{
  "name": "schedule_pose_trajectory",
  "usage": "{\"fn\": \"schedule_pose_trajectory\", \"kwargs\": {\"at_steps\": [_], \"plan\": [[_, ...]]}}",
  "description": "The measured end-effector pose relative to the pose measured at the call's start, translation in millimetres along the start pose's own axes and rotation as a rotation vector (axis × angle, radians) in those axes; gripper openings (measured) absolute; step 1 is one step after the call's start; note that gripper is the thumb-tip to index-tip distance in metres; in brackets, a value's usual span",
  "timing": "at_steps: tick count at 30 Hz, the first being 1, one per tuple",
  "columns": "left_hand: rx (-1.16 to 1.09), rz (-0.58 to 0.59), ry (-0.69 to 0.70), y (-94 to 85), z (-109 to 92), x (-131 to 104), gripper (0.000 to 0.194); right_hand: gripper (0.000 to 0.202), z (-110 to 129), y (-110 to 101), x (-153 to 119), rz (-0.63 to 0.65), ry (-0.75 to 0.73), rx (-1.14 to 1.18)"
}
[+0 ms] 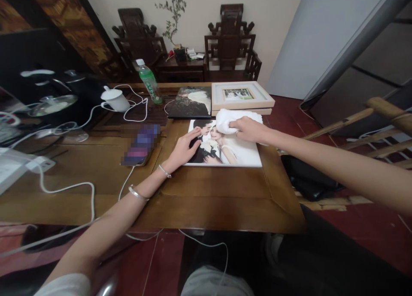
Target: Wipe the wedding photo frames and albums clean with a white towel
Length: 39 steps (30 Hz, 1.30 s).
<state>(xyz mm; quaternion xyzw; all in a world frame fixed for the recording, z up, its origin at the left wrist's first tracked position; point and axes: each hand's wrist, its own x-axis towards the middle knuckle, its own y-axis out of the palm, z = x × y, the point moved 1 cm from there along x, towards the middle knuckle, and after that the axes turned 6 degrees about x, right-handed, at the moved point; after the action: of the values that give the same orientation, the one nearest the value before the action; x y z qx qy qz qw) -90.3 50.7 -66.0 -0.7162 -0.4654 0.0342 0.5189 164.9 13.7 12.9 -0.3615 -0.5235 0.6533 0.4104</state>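
A flat wedding photo panel (pixel 240 155) lies on the wooden table (pixel 212 201), printed with a couple and a white bouquet. My left hand (pixel 186 148) rests on its left edge, fingers stretched out and apart, holding nothing. At the panel's upper right, my right hand (pixel 247 129) grips a bunched white cloth (pixel 225 119) and presses it against the surface. The cloth covers part of the panel's top edge. Just behind lie a dark photo panel (pixel 189 103) and, to its right, a pale wooden picture frame (pixel 241 103) stacked on another pale piece.
Left of the panel lies a phone (pixel 141 146) with a cable. A green-labelled bottle (pixel 149 81), a white lidded cup (pixel 116 99) and a glass-lidded pot (pixel 54 107) stand farther left among white cables. A bamboo chair (pixel 383 116) is at the right.
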Motion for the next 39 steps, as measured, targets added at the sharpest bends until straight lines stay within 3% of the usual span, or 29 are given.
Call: {"fn": "schedule_pose_trajectory", "kwargs": {"at_steps": [5,9,15,19,24,28,39], "plan": [[0.005,-0.001,-0.005,0.1,0.1,0.0,0.040,0.028,-8.0,-2.1,15.4,0.003,0.021,0.002],[-0.007,-0.002,-0.002,-0.1,-0.3,0.0,0.041,0.032,3.5,0.1,6.7,0.000,0.022,-0.043],[-0.010,-0.004,-0.003,0.8,0.1,-0.5,0.039,0.035,55.9,14.0,-44.0,0.055,0.000,-0.056],[-0.010,-0.002,0.003,2.1,2.2,-0.7,0.041,0.040,95.6,24.9,-81.3,0.097,-0.138,-0.061],[-0.014,0.032,-0.003,3.2,5.3,-1.5,0.046,0.043,119.7,29.3,-99.9,0.198,-0.227,-0.024],[-0.007,0.086,-0.032,4.7,10.4,-2.1,0.051,0.036,111.0,22.7,-83.7,0.152,-0.165,0.013],[-0.003,0.165,-0.042,8.0,23.6,-1.2,0.055,0.031,41.4,9.7,9.1,0.014,-0.026,-0.034]]}}
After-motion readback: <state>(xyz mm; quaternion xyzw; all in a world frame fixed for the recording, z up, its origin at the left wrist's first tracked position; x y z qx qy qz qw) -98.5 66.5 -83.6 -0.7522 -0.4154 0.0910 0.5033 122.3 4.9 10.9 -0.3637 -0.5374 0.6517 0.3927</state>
